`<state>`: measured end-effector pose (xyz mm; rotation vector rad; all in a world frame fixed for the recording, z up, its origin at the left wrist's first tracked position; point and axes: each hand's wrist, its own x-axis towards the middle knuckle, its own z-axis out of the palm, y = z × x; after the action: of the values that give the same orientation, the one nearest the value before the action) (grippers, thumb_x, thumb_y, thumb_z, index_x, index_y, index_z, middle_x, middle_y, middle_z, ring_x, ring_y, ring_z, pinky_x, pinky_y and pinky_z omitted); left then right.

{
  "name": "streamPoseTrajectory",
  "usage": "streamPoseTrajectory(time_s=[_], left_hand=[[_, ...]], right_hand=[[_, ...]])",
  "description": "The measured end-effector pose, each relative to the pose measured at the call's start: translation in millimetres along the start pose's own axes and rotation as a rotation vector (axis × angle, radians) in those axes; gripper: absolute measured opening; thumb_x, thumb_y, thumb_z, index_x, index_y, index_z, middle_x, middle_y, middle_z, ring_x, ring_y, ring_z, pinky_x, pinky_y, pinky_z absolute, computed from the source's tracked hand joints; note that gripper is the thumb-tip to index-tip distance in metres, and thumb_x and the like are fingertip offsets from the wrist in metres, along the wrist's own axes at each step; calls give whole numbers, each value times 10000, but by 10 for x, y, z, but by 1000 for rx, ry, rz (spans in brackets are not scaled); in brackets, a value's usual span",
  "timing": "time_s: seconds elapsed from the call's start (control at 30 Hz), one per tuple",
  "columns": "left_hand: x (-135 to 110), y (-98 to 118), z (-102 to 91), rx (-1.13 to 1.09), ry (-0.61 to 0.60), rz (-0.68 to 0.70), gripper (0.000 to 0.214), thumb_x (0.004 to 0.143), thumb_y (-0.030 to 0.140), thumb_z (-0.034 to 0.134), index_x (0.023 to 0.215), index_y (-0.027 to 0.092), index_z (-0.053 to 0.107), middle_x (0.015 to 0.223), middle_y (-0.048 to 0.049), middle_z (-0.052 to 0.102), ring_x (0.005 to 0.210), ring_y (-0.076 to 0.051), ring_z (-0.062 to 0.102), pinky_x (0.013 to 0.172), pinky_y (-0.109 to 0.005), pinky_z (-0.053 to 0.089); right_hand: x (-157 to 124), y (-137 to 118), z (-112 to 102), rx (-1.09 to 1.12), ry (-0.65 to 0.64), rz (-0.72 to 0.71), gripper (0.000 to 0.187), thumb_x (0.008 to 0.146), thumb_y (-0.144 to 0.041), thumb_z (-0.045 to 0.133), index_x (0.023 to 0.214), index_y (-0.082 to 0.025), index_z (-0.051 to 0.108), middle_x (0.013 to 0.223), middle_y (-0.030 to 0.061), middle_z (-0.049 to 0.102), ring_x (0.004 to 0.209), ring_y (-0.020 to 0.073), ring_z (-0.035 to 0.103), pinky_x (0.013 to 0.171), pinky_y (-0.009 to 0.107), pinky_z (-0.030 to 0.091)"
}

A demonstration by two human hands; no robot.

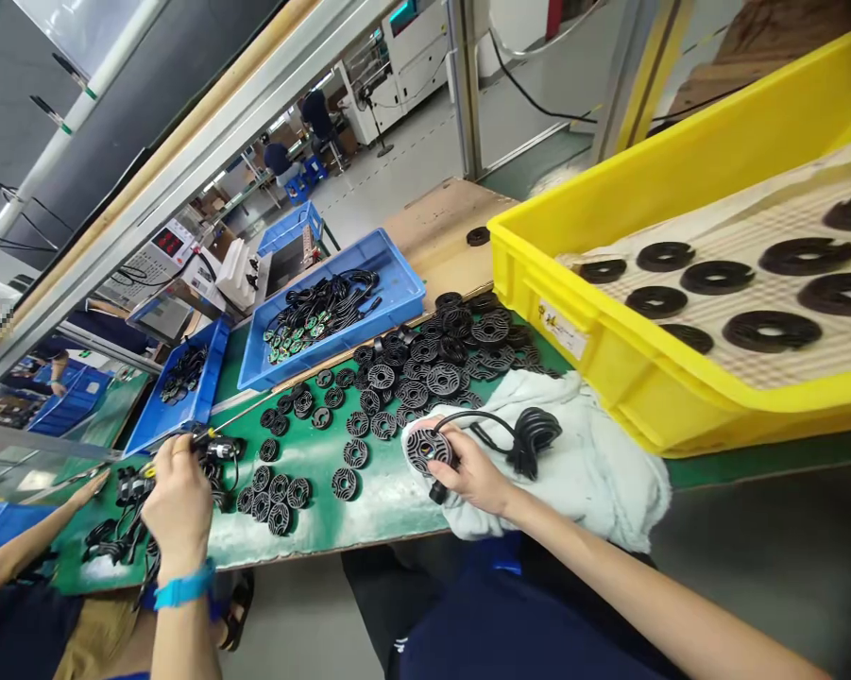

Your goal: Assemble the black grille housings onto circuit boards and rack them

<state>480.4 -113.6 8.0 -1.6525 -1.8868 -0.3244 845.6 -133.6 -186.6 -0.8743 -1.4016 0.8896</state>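
Note:
My left hand [177, 501], with a blue band at the wrist, is closed around the yellow-and-black handle of a screwdriver [204, 435]. Its long thin shaft points up and right over the green bench. In my right hand [474, 467] is a round black grooved disc [425, 451], gripped by its edge above a pale cloth [602, 482]. A black cable runs from the disc to a tied cable bundle [535, 439] lying on the cloth. Several similar black discs [443, 378] are heaped beyond my hands, with a smaller group [279, 489] nearer the front edge.
A yellow bin [581, 227] holding black rings on cloth stands at right. Behind the heap sits a blue tray [403, 283] of cables and small boards, with another blue tray [209, 378] further left. A co-worker's hand [89, 489] rests near black cabled parts at left.

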Motion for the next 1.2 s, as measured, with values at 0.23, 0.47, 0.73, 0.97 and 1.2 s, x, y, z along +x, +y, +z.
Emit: streamPoseTrajectory(time_s=[0.23, 0.47, 0.73, 0.97, 1.2], left_hand=[[-672, 425, -116, -941, 275, -286, 163, 885, 366, 547, 873, 213, 601, 1170, -37, 521, 819, -184, 652, 779, -393, 614], [-1459, 1665, -318, -1772, -347, -454, 541, 876, 415, 721, 1371, 488, 513, 1614, -25, 377, 973, -228, 701, 532, -274, 594], [-1513, 1561, -443, -1646, -1133, -442, 497, 901, 663, 621, 1065, 201, 698, 588, 6, 579, 340, -43, 328, 356, -167, 262], [-1074, 1751, -570, -1083, -372, 197, 438, 1036, 359, 502, 1465, 281, 551, 1143, -117, 649, 987, -224, 663, 851, -325, 560], [-1074, 1934, -520, -790, 267, 265, 661, 1000, 161, 556, 1579, 410, 356, 1158, -75, 660, 970, -211, 680, 839, -298, 552]], right_hand=[[17, -50, -18, 10, 5, 3, 477, 858, -572, 613, 1138, -186, 646, 1136, 126, 677, 1084, 306, 642, 1000, 474, 519], [26, -98, -20, 7, 22, 1, 460, 889, -568, 566, 1126, -182, 641, 1106, 124, 679, 1058, 298, 651, 979, 459, 535], [20, -72, -18, -6, 20, -4, 482, 899, -593, 568, 1151, -188, 634, 1142, 123, 680, 1093, 296, 644, 1017, 458, 517], [19, -58, -14, -8, 29, -19, 562, 904, -672, 548, 1166, -183, 634, 1152, 134, 672, 1098, 309, 634, 999, 476, 522], [10, -41, -12, -8, 38, -15, 581, 896, -677, 572, 1193, -182, 629, 1171, 139, 669, 1132, 317, 629, 1037, 483, 500]])
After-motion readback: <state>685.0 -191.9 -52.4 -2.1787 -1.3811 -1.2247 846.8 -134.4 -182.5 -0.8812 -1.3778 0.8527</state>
